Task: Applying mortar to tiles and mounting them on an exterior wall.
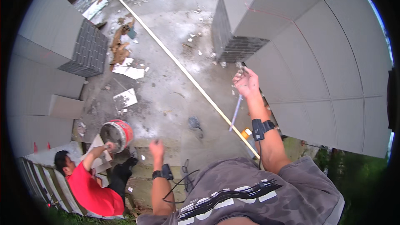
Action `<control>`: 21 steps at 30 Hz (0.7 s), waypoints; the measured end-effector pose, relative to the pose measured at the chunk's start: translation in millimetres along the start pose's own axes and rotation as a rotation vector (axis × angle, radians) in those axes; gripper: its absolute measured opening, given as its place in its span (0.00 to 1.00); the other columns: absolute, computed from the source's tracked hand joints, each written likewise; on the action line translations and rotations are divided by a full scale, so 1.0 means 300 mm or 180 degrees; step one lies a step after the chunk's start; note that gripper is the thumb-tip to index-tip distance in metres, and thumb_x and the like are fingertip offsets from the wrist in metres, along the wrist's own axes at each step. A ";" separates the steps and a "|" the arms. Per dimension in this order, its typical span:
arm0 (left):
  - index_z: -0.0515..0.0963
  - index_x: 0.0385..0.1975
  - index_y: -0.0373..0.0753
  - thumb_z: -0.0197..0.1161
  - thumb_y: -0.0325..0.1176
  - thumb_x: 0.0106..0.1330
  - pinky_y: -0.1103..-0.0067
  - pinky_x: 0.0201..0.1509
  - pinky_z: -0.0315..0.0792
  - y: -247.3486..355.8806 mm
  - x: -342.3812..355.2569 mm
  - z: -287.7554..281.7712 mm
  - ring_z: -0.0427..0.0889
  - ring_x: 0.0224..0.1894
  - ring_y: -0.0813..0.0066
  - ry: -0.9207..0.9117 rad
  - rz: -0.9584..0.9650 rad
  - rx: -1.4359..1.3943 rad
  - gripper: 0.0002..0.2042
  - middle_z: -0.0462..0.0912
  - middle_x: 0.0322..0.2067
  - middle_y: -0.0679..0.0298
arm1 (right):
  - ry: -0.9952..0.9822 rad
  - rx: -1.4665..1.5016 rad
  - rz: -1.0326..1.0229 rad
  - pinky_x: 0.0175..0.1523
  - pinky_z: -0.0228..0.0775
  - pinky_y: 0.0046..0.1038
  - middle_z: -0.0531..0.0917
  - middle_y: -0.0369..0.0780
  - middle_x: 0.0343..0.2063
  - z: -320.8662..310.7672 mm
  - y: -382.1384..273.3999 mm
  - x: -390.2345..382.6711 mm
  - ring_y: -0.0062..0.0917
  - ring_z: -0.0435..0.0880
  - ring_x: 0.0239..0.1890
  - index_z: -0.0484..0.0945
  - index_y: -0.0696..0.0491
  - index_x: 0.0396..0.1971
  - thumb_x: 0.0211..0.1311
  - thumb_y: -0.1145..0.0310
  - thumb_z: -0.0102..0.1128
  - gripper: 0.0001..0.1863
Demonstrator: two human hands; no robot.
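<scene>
My right hand (246,81) is raised beside the grey tiled wall (312,79), palm upward, with curled fingers round something small and greyish that I cannot make out. Below it a pale lilac strip (235,112) slants near a long cream batten (179,64), which crosses the concrete floor diagonally. My left hand (157,152) is low at the centre left, blurred, so its fingers are unclear. A dark device is strapped to each forearm, and a black cable hangs by the left one. A grey shoe (193,123) shows on the floor between my hands.
At lower left a person in red (89,189) grips a red-and-white bucket (118,133) beside concrete steps (148,168). Grey-tiled blocks with dark brick sides (85,50) flank the floor. Cardboard (119,52) and broken white pieces (127,96) lie about. A yellow object (246,133) sits by the batten.
</scene>
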State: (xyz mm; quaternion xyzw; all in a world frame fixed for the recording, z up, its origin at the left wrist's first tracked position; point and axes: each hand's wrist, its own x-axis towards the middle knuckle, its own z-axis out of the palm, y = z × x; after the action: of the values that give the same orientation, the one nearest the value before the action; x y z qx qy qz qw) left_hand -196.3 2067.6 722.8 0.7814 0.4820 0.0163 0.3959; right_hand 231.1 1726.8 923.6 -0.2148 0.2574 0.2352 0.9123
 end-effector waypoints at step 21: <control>0.80 0.42 0.33 0.74 0.29 0.52 0.85 0.26 0.66 1.861 0.358 -0.159 0.69 0.22 0.87 -0.2492 0.2645 -0.1290 0.18 0.77 0.23 0.71 | -0.0365 0.0071 -0.0132 0.32 0.65 0.28 0.76 0.36 0.23 0.943 0.173 0.808 0.25 0.73 0.25 0.77 0.52 0.30 0.62 0.66 0.56 0.06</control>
State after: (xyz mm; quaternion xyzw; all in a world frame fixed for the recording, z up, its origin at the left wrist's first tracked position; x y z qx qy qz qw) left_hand 255.1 2055.0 1071.6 0.7613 -0.0576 -0.0278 0.6453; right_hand 490.8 1990.5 990.6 -0.1961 0.2028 0.2253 0.9326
